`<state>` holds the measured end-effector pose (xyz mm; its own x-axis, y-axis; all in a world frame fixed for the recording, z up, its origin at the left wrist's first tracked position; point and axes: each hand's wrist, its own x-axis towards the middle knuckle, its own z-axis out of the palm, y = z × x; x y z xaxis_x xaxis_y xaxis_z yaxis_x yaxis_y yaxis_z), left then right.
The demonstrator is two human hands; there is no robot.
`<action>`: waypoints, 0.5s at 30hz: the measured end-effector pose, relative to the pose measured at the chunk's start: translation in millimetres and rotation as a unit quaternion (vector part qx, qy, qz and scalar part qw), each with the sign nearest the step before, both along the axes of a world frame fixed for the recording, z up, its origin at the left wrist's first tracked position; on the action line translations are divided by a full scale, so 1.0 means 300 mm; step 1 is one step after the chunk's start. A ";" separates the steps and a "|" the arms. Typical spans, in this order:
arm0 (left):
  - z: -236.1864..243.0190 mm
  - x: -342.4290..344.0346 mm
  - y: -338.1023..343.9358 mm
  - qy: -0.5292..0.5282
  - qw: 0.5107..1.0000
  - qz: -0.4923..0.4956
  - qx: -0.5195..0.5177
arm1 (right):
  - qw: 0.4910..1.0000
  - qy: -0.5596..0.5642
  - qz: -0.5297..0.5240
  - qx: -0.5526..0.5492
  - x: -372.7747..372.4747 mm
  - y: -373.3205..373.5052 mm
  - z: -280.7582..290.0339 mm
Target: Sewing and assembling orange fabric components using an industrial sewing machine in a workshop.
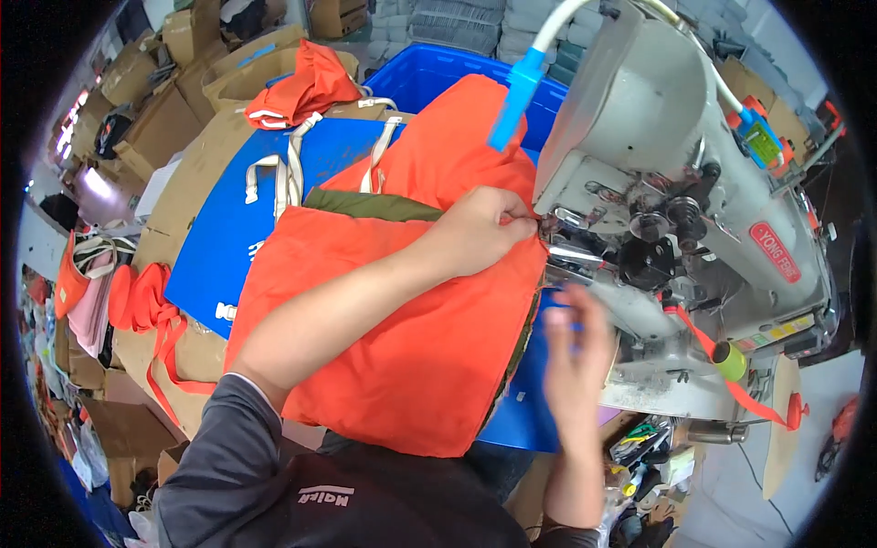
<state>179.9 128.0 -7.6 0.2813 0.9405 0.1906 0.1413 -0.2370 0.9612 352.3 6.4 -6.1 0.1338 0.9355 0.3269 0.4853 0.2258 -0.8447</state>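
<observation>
Spread in front of me is an orange fabric panel [393, 338], with olive green cloth [375, 205] showing at its far edge. My left hand [480, 228] pinches the panel's far right corner, right beside the needle area of a grey industrial sewing machine [630, 119]. The exact stitching point is hidden behind fingers and metal parts. Just right of the panel's edge, my right hand [577, 352] is raised, somewhat blurred, fingers extended and holding nothing visible. Behind the panel lies more orange fabric [457, 137] with cream straps [294, 164].
Blue sheets [215, 247] cover part of a cardboard-topped table [146, 352]. Orange webbing [142, 297] hangs at the left; an orange strap [744, 393] runs from the machine. A blue crate [420, 59] stands behind. A blue-tipped hose [518, 96] hangs near the machine head.
</observation>
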 end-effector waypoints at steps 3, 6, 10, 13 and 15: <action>0.080 -0.004 -0.101 0.252 0.940 0.084 0.212 | 0.976 0.205 0.055 -0.044 -0.045 0.043 -0.135; 0.046 0.000 -0.241 0.256 0.882 0.198 0.341 | 0.973 0.217 0.067 -0.045 -0.044 0.049 -0.153; -0.030 0.049 -0.388 0.253 0.930 0.078 0.253 | 0.947 0.300 0.104 -0.044 -0.062 0.048 -0.138; -0.034 0.057 -0.383 0.220 0.958 0.070 0.167 | 0.940 0.308 0.132 -0.067 -0.046 0.037 -0.126; -0.018 0.062 -0.399 0.204 0.968 0.086 0.122 | 0.933 0.317 0.149 -0.078 -0.052 0.028 -0.098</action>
